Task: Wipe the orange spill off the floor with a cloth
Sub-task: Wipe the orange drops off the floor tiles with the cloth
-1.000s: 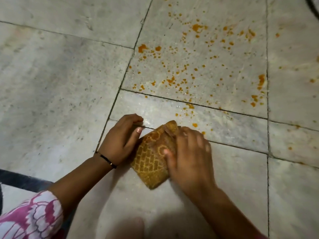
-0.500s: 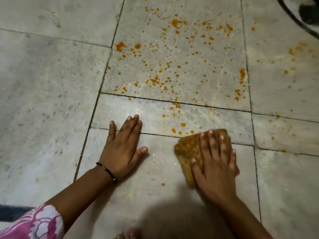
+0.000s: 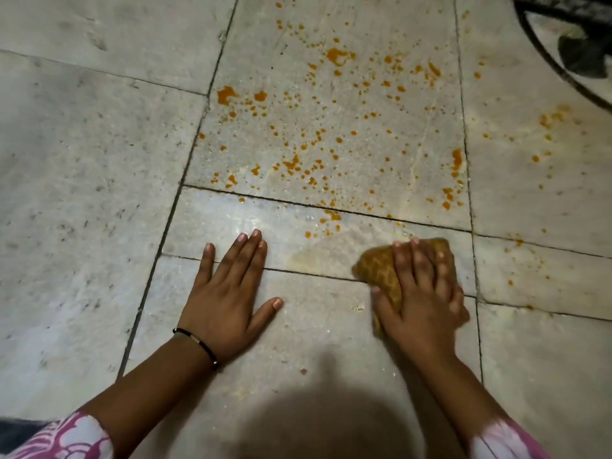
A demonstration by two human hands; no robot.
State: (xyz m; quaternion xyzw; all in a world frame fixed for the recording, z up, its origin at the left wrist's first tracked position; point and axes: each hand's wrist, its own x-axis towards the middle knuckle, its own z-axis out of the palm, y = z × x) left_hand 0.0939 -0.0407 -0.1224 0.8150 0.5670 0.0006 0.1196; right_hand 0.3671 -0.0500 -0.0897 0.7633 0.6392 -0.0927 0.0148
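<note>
Now the right hand (image 3: 422, 293) presses flat on the folded cloth (image 3: 381, 273), fingers straight, orange spill (image 3: 331, 134) just beyond its fingertips; left hand (image 3: 225, 293) spread wide on the floor (image 3: 82, 193) beside it

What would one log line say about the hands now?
left hand: flat on floor | right hand: presses folded orange-brown patterned cloth | orange spill: mostly unwiped
</note>
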